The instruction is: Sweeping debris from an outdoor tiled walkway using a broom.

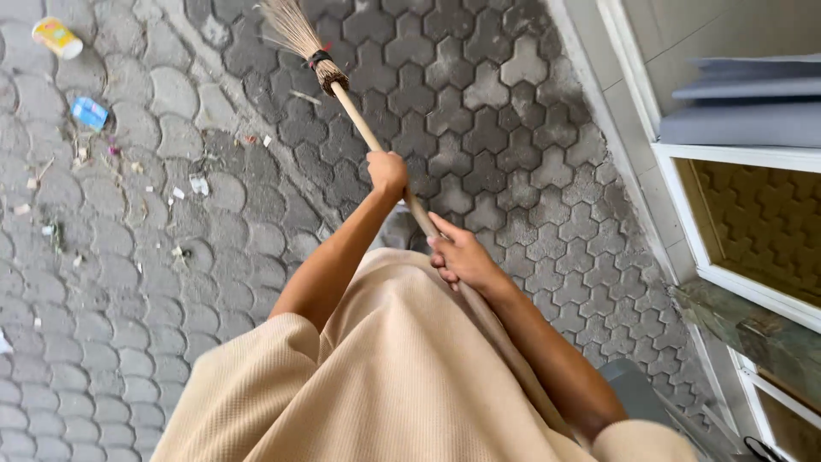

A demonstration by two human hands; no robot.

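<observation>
Looking down past a loose beige waffle-weave garment (402, 376), both bare arms reached forward onto one long pale wooden broom handle (376, 145). Right hand (462, 255) sat lowest and nearest the body, fingers wrapped closed round the handle's near end, thumb side up. Left hand (387, 171) gripped further up the same stick, fist closed full round it, knuckles toward the camera. Hands apart on the shaft, not touching each other.

Handle ran diagonally up and left from the hands. At its far end a dark woven binding with a red tie held a fan of stiff straw-coloured bristles (291, 30), partly cut off by the top edge. Could not tell whether the bristle tips met the ground.

Ground under the broom was dark grey interlocking paving (479, 128), dusty in patches. Left of it, lighter grey scalloped paving (137, 282) carried scattered litter: small white paper scraps (198, 184), dry twigs, a flattened blue wrapper (89, 111), and furthest off a crushed yellow and white cup (56, 38) in the top corner.

Right edge: white-framed window ledge (684, 222) of a building, glass reflecting the paving.

Judgement: sweeping stroke under way, broom head extended ahead on the dark pavers, most litter lying off to the left. Next stroke would seem to call for swinging the head left toward the scraps, left hand steering, right hand acting as pivot.
</observation>
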